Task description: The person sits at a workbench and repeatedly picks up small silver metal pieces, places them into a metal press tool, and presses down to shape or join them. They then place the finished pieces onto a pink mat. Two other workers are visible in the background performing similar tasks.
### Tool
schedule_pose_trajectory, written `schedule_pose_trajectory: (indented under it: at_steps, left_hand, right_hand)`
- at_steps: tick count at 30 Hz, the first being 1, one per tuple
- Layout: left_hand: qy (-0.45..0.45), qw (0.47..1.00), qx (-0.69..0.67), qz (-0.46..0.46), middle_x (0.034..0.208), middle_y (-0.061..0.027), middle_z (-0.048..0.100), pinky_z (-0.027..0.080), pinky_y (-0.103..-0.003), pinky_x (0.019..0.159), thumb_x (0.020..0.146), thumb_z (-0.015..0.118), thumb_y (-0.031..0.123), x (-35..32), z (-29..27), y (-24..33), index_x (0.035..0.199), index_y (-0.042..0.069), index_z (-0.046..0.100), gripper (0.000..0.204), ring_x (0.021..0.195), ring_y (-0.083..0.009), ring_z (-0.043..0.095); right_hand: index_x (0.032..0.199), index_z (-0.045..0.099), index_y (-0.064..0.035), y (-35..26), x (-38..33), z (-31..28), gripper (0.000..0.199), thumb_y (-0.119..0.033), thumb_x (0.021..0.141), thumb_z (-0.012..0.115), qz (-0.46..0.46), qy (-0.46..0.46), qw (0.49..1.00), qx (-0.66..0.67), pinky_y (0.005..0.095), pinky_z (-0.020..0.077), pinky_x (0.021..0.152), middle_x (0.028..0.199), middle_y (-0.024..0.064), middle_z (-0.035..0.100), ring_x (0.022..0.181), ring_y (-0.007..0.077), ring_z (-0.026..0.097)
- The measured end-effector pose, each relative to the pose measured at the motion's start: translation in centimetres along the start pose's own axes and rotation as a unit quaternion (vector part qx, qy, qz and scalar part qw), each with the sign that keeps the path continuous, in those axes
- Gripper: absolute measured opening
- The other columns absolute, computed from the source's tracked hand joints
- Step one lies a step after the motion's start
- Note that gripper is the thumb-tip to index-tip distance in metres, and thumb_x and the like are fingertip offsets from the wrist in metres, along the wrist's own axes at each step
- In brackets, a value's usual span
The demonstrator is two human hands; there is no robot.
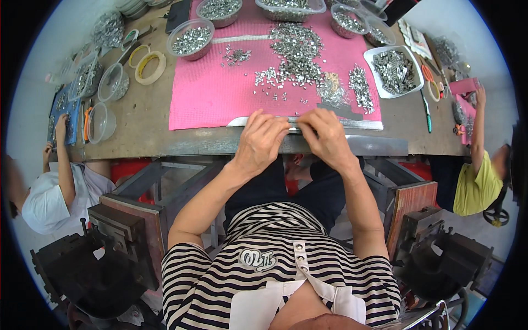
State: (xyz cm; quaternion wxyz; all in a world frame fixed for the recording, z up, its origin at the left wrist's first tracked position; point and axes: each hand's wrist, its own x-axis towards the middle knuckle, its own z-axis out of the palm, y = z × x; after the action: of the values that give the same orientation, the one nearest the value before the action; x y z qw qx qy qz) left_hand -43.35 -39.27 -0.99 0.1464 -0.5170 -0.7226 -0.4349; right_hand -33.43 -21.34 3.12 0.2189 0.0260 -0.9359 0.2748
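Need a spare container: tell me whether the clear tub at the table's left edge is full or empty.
Empty, as far as shows. The clear tub lets the table show through, while the bowl further back holds small metal parts.

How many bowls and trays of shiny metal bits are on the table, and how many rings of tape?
Round clear bowls holding metal bits, as far as I can tell: 6
Empty clear bowl: 1
White square tray of metal bits: 1
Tape rings: 2
Total: 10
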Motion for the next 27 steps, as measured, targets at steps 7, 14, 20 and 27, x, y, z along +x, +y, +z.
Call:
schedule_pose_trajectory:
  at_steps: [7, 14, 20, 27]
  left_hand:
    - [-0.051, 0.992, 0.098, -0.059, 0.091, -0.0054, 0.068, 0.041, -0.043, 0.092, 0.09, 0.074, 0.016, 4.3, -0.6, -4.3, 0.097, 0.01, 0.073, 0.009, 0.09, -0.0263, 0.06]
    - [-0.093, 0.987, 0.123, -0.041, 0.089, -0.0037, 0.063, 0.038, -0.046, 0.095, 0.088, 0.076, 0.02, 5.1, 0.0, -5.4, 0.093, 0.012, 0.074, 0.01, 0.095, -0.0247, 0.058]
    - [-0.091, 0.987, 0.131, -0.017, 0.09, -0.0034, 0.064, 0.037, -0.048, 0.101, 0.088, 0.075, 0.018, 4.9, 0.0, -5.1, 0.093, 0.012, 0.073, 0.008, 0.096, -0.0243, 0.059]
    - [-0.096, 0.988, 0.124, -0.012, 0.09, -0.0037, 0.065, 0.037, -0.048, 0.102, 0.089, 0.074, 0.016, 4.9, 0.3, -5.3, 0.092, 0.01, 0.071, 0.007, 0.097, -0.0244, 0.059]
  right_hand:
    - [0.086, 0.07, 0.0029, 2.4, 4.1, 0.4, 0.021, -0.016, 0.084, 0.079, 0.16, -0.131, 0.978, 0.02, 0.0432, 0.0519, 0.067, 0.076, 0.0172, 0.07, 0.07, 0.0325, 0.068]
    - [0.088, 0.071, 0.0037, 3.4, 3.8, 0.6, 0.019, -0.015, 0.086, 0.077, 0.136, -0.117, 0.984, 0.014, 0.0418, 0.0519, 0.063, 0.073, 0.0169, 0.071, 0.064, 0.03, 0.069]
    - [0.093, 0.068, 0.0039, 1.1, 1.1, -1.2, 0.012, -0.007, 0.092, 0.07, 0.141, -0.053, 0.982, 0.109, 0.0392, 0.0507, 0.07, 0.086, 0.0145, 0.07, 0.075, 0.0288, 0.066]
    - [0.092, 0.064, 0.0011, 0.4, -1.0, 0.3, 0.006, 0.0, 0.089, 0.07, 0.044, 0.021, 0.993, 0.103, 0.0414, 0.0481, 0.077, 0.09, 0.0124, 0.065, 0.083, 0.0312, 0.061]
